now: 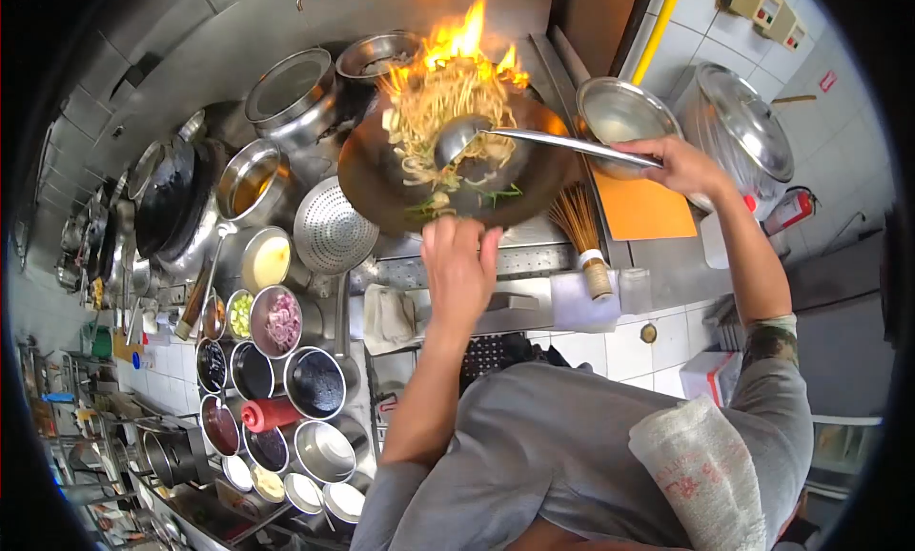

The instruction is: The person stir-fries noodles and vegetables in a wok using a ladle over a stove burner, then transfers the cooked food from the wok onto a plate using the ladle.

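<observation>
My left hand (458,270) is closed on the near rim of a large dark wok (367,174), which is tilted up. Noodles (448,112) with bits of green fill the wok, and flames (462,41) rise from its far side. In my right hand (679,165) is the handle of a steel ladle (462,139). The ladle's bowl is in the wok, against the noodles. Whether a cloth lies between my left fingers and the rim is hidden.
Left stand a perforated strainer (334,229), a pot of brown liquid (253,179) and several seasoning containers (316,382). A red squeeze bottle (270,415) lies among them. Right are a bamboo brush (583,246), a metal bowl (624,112), an orange board (648,213) and a lidded pot (739,122).
</observation>
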